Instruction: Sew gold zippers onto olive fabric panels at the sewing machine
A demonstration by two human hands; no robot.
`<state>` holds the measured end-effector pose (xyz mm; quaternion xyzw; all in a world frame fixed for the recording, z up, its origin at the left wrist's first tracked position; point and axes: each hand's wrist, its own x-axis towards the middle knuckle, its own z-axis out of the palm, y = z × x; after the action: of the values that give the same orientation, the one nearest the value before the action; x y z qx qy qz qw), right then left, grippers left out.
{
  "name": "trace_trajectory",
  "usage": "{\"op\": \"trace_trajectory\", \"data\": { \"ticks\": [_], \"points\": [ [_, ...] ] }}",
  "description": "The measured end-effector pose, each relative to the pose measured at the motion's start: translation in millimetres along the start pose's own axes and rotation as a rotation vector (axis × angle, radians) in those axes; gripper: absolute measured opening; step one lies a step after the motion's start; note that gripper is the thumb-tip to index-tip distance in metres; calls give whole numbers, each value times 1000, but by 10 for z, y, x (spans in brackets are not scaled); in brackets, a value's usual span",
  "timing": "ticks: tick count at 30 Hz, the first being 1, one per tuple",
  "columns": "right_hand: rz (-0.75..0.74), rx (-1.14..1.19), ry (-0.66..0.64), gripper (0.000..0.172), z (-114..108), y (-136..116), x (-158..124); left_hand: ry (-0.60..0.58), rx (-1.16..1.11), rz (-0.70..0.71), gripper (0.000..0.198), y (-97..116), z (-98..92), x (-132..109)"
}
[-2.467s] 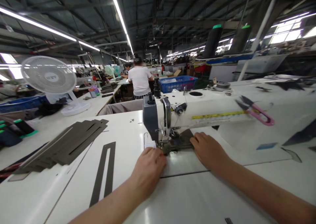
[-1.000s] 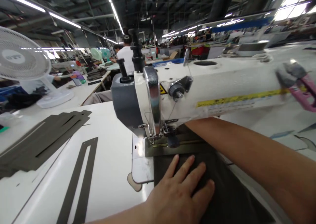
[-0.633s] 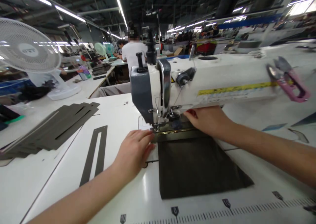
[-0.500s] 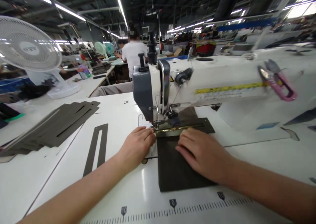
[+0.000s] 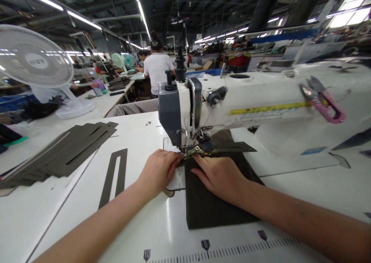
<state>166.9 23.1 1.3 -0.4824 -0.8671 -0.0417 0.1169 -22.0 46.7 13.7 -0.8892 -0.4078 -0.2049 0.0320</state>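
A dark grey-brown fabric panel (image 5: 213, 207) lies under the presser foot of a white sewing machine (image 5: 261, 91). Over the panel's upper edge runs a slotted strip (image 5: 243, 147) with a gold metal zipper (image 5: 189, 154) along it. My left hand (image 5: 159, 172), fingers curled together, is at the zipper's left end, close to the needle; its fingertips are partly hidden. My right hand (image 5: 220, 176) rests over the panel, thumb and fingers pinching the zipper's edge just right of the foot. The needle's tip is hidden behind the metal parts.
Left of the machine lies another slotted strip (image 5: 114, 176), and farther left a fanned stack of strips (image 5: 66, 151). A white fan (image 5: 37, 60) stands behind. Pink-handled thread snips (image 5: 323, 100) rest against the machine arm. A person in a white shirt (image 5: 158, 71) is beyond.
My right hand has slid left along the zipper, nearer the presser foot. The strip's right end now sits slightly farther right and flatter. My left hand stays by the needle.
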Motion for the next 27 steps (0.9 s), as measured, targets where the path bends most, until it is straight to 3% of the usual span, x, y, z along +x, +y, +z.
{"op": "trace_trajectory", "data": {
  "ticks": [6, 10, 12, 17, 27],
  "points": [
    [-142, 66, 61, 22, 32, 7, 10, 17, -16, 93, 14, -7, 52, -35],
    [-307, 5, 314, 20, 49, -4, -62, 21, 96, 144, 16, 57, 81, -83],
    [-317, -38, 404, 22, 71, -18, -66, 11, 160, 140, 18, 104, 79, -98],
    [-141, 115, 256, 36, 164, -10, -10, 38, 255, 142, 20, 172, 76, -93],
    [-201, 231, 197, 37, 144, 113, 46, 44, 312, 137, 22, 217, 87, -28]
  ]
}}
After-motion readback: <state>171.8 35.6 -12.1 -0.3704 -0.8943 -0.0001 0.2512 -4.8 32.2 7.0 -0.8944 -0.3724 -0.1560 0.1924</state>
